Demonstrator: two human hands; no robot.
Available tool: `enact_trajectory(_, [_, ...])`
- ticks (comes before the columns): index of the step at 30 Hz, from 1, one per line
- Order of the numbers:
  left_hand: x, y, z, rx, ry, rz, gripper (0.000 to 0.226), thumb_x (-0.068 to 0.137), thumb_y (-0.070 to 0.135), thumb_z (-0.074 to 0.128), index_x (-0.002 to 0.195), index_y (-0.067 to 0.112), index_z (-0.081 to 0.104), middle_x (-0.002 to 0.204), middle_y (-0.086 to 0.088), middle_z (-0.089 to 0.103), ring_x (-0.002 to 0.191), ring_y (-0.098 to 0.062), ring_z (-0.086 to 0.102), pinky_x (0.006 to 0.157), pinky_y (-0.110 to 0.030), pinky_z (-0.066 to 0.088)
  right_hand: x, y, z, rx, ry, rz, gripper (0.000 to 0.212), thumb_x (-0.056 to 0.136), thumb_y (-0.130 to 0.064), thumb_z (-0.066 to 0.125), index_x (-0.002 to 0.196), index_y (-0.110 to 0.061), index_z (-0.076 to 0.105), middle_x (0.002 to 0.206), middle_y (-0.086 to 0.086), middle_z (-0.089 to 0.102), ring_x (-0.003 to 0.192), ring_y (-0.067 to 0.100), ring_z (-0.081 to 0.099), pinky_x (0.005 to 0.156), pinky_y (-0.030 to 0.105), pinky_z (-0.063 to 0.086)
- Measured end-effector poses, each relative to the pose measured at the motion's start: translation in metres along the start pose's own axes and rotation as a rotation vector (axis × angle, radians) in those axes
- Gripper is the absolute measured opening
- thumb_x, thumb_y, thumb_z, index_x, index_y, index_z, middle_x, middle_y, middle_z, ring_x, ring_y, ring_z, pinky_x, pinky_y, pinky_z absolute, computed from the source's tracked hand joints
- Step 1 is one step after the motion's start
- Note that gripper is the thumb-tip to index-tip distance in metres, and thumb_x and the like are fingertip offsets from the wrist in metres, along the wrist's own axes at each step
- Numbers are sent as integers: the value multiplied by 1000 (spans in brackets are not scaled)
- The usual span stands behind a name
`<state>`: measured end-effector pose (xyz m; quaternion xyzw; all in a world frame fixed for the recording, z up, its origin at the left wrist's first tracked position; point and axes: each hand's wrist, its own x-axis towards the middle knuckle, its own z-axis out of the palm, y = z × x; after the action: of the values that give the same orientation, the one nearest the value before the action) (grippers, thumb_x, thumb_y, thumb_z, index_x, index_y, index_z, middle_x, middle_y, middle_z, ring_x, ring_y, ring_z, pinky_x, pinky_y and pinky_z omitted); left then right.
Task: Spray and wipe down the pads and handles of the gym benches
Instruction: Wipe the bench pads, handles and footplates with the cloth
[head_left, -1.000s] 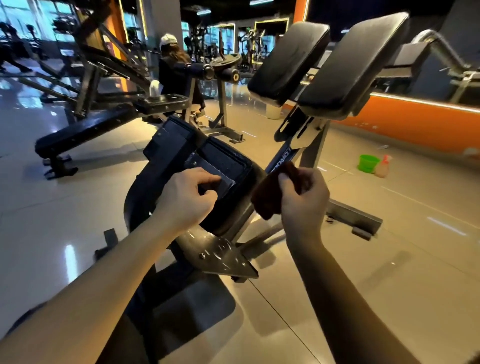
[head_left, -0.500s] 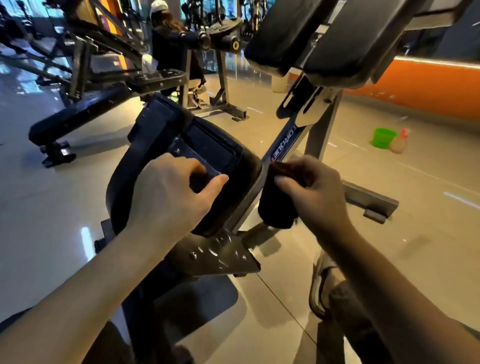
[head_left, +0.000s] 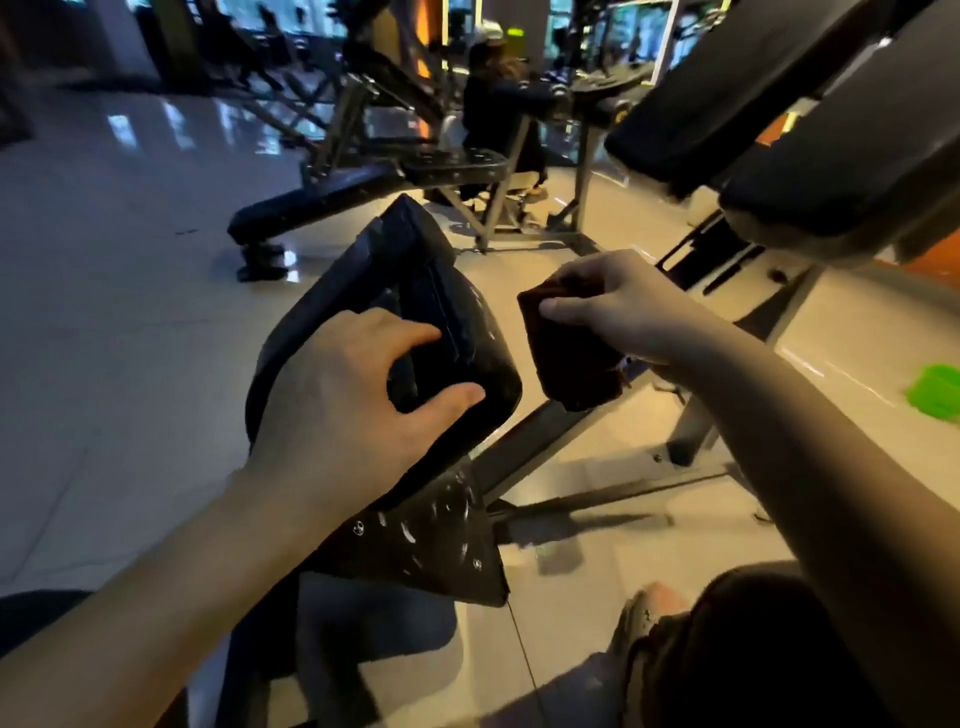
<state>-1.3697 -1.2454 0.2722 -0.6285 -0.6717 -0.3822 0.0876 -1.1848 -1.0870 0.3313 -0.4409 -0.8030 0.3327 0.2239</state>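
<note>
- The lower pad (head_left: 467, 332) is being steadied by the left hand (head_left: 337, 410), with the fingers curled over its top edge and the thumb pressed on its near face.
- A dark cloth (head_left: 566, 358) is being pinched by the right hand (head_left: 628, 306), just beside the pad and apart from it.
- Advised: the cloth is spread flat and drawn in overlapping strokes while the pad is being braced.
- Against the earlier frame, the left thumb is being held wider and the cloth higher.

Bare forearms (head_left: 156, 597), dark trousers (head_left: 769, 644); pale low shoe (head_left: 640, 621)
</note>
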Motion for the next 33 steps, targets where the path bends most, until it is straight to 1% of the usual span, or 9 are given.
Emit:
enact_trajectory(6, [-2, 30, 24, 217, 87, -84, 61, 76, 68, 70, 118, 23, 68, 105, 8, 63, 103, -12, 54, 85, -39, 50, 43, 14, -3, -92, -69, -251, 29, 100, -30, 63, 128, -24, 60, 93, -17, 50, 86, 5, 52, 71, 20, 44])
enact_trajectory(10, [-2, 49, 39, 385, 142, -152, 66, 71, 71, 71, 112, 18, 68, 102, 3, 62, 101, -18, 56, 81, -39, 49, 55, 19, 8, -204, -97, -478, 21, 99, -32, 64, 118, -22, 67, 99, -9, 61, 95, 10, 59, 74, 23, 43])
enact_trajectory(13, [-9, 61, 48, 477, 143, -232, 72, 69, 71, 72, 118, 19, 64, 105, 4, 59, 103, -16, 52, 81, -33, 42, 43, 24, 11, -145, -149, -678, 9, 97, -30, 67, 102, -24, 69, 89, -13, 60, 89, 8, 60, 71, 18, 41])
enact_trajectory(17, [-15, 75, 59, 535, 158, -321, 68, 75, 63, 71, 126, 20, 61, 111, 7, 56, 110, -15, 49, 85, -33, 43, 30, 33, 14, -136, -155, -925, 17, 95, -32, 68, 107, -21, 70, 99, -10, 59, 88, 5, 53, 72, 15, 39])
enact_trajectory(19, [-14, 81, 62, 586, 170, -368, 69, 76, 65, 69, 129, 20, 63, 110, 7, 57, 110, -14, 48, 85, -32, 40, 50, 33, 17, -162, -102, -933, 18, 95, -31, 67, 107, -18, 69, 100, -7, 58, 89, 9, 52, 70, 17, 37])
enact_trajectory(24, [-11, 95, 63, 587, 171, -489, 74, 77, 67, 64, 135, 21, 62, 112, 8, 59, 111, -13, 47, 86, -38, 46, 120, 30, 27, -134, -50, -693, 18, 97, -27, 65, 109, -14, 69, 91, -5, 57, 95, 20, 62, 60, 19, 33])
enact_trajectory(26, [-8, 101, 64, 589, 173, -524, 74, 76, 67, 64, 135, 23, 62, 113, 10, 57, 112, -12, 45, 88, -37, 46, 107, 34, 27, -80, -78, -749, 16, 97, -27, 65, 108, -16, 69, 92, -6, 57, 93, 16, 61, 62, 11, 33])
enact_trajectory(30, [-7, 111, 66, 612, 159, -596, 71, 77, 67, 65, 136, 30, 58, 113, 15, 45, 112, -3, 35, 93, -33, 42, 48, 52, 23, -10, -200, -1045, 14, 96, -28, 65, 105, -18, 67, 102, -6, 59, 92, 10, 56, 81, 24, 47])
enact_trajectory(33, [-4, 119, 65, 661, 118, -642, 75, 78, 68, 66, 143, 33, 53, 112, 14, 41, 111, -4, 33, 93, -32, 40, 64, 51, 24, -49, -161, -1025, 17, 96, -30, 65, 107, -18, 66, 105, -6, 58, 92, 11, 56, 82, 27, 49])
